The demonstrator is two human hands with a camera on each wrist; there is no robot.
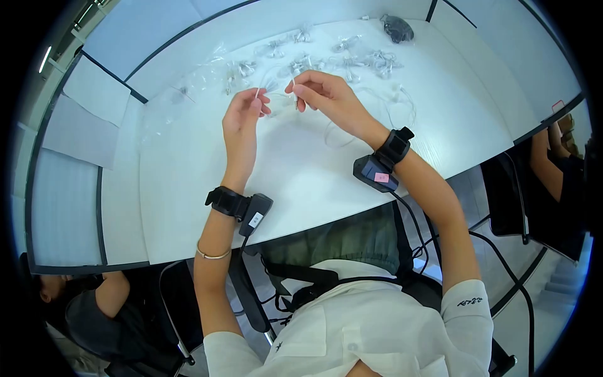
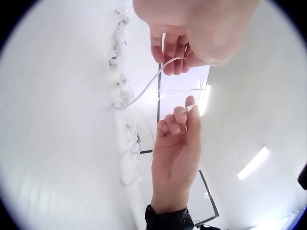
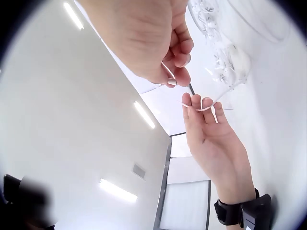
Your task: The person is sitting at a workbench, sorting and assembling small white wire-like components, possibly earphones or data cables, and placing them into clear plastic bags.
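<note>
Over the white table [image 1: 188, 188], my left hand [image 1: 241, 122] pinches a thin white cable [image 2: 146, 87] between thumb and fingers. The cable runs across those fingers and droops toward the tabletop in the left wrist view. My right hand [image 1: 336, 103] pinches a small white plug [image 3: 171, 82] with a metal tip, also at the fingertips. Both hands are raised a short way apart, near the table's middle. Part of the cable is hidden behind the fingers.
Several coiled white cables [image 1: 301, 63] in clear bags lie toward the back. A dark bagged object [image 1: 397, 29] sits at the back right. Loose white cable [image 1: 411, 107] loops beside my right hand. Clear plastic wrap [image 1: 182, 94] lies at left. White partitions [image 1: 188, 47] enclose the table.
</note>
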